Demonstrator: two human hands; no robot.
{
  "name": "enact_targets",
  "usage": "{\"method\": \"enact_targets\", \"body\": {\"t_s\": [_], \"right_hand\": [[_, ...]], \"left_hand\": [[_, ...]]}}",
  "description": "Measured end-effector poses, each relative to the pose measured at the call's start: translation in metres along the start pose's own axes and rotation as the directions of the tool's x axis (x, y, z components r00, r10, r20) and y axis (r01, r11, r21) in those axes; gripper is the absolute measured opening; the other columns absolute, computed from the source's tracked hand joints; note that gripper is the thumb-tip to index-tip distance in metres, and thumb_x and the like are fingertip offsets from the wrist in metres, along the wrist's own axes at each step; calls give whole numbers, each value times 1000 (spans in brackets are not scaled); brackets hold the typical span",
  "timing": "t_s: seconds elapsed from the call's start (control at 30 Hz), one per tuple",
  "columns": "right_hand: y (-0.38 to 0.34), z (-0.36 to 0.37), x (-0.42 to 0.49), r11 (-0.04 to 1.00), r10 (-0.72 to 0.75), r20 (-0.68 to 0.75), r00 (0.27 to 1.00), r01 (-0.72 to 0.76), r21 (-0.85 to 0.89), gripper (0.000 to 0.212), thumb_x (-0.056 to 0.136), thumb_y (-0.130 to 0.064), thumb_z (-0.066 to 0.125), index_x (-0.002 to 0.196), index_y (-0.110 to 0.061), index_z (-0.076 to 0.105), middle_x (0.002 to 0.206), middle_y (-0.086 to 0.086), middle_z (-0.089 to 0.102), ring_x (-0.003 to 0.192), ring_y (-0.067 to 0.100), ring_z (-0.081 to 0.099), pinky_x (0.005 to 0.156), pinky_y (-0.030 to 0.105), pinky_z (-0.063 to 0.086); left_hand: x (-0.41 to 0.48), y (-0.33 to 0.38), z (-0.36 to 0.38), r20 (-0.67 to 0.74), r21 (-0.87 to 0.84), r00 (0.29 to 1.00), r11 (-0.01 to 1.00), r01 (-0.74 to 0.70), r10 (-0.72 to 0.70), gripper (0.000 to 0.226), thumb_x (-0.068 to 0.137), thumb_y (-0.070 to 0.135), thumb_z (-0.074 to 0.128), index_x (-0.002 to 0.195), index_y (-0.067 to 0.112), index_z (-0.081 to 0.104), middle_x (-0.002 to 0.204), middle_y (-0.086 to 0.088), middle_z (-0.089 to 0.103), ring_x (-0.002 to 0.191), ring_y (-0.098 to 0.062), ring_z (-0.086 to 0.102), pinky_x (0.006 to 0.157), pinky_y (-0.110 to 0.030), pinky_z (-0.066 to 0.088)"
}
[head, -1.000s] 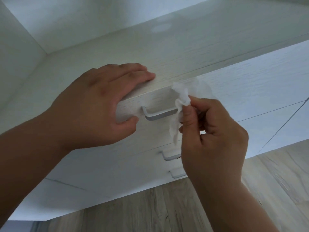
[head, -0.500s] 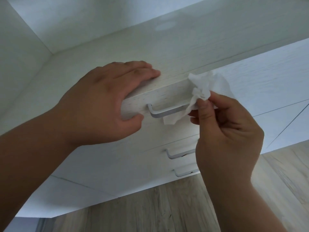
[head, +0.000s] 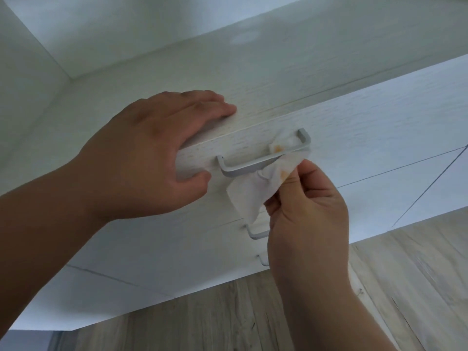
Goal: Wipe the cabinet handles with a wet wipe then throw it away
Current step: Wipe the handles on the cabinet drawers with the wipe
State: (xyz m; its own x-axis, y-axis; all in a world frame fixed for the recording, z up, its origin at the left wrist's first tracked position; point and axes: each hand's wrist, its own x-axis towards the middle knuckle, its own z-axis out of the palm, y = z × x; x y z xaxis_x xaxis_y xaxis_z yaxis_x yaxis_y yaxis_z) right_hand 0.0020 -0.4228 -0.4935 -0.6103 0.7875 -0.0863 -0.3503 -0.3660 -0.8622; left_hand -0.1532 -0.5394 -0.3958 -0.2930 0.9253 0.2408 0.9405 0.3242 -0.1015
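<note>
Here, left hand (head: 141, 158) on drawer (head: 354, 117) edge; wipe (head: 250, 191) around handle (head: 243, 171), right end.

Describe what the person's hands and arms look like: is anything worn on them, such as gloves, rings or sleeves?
The left hand and the right hand are both bare: no gloves, no rings on the fingers that show, no watch at either wrist. The left forearm and the right forearm are bare too up to the picture's edge; no sleeve shows.
</note>
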Motion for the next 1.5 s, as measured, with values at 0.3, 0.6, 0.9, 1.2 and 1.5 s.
{"method": "enact_targets", "body": {"t_s": [0.3,0.6,0.9,1.2,1.5], "right_hand": [[4,-2,1,995,75,84,994,-69,-70,28,102,-41,57,94,-27,79,80,2,72,73,16,60,68,38,47],[3,-1,18,916,140,189,972,-200,348,53,89,-50,65,120,-6,71,101,16,61,94,30,53,80,42,51],[-3,-13,25,937,145,174,974,-192,291,26,85,-43,64,76,-22,78,68,-5,58,59,7,53,52,27,44],[-13,-23,27,993,115,56,992,-117,27,33,98,-48,63,94,-21,82,94,13,72,83,42,62,81,50,55],[-29,-15,17,974,88,-68,994,-100,-204,37,105,-40,56,83,-17,75,67,4,56,61,19,48,50,29,46]], "left_hand": [[0,-1,0,11,9,1000,1000,1,-1,83,78,51,60,157,31,42,161,12,42,147,-15,43,117,-48,39],[0,-2,0,14,14,1000,1000,1,-1,83,78,50,61,157,33,40,162,13,40,147,-16,43,118,-49,39],[2,-1,1,1,21,1000,1000,-1,1,84,76,47,64,156,32,42,161,13,42,145,-17,45,116,-49,40],[1,0,-1,16,23,1000,1000,10,-10,84,77,48,63,157,32,40,162,14,40,147,-15,43,117,-50,39],[0,1,0,15,31,1000,999,9,-9,84,77,47,63,156,32,41,162,13,41,145,-17,45,117,-47,39]]}}
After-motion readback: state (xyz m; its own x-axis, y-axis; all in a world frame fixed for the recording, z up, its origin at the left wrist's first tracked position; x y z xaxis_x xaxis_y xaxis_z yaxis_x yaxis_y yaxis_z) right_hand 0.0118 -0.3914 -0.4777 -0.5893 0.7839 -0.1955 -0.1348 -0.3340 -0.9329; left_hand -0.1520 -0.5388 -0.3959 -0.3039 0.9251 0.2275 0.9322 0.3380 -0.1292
